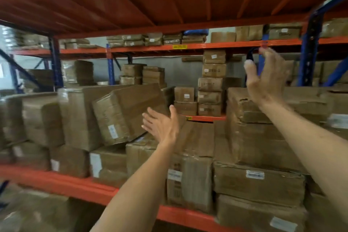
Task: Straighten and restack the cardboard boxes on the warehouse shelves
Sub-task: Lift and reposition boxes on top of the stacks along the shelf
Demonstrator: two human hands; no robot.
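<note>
A tilted cardboard box [128, 113] leans across the stacked boxes [258, 137] on the orange shelf [62, 179], at nine o'clock from the left hand [162, 125]. That hand is spread open, holding nothing, just beside the box's corner. The right hand [267, 79], at two o'clock, hangs raised and open, empty.
</note>
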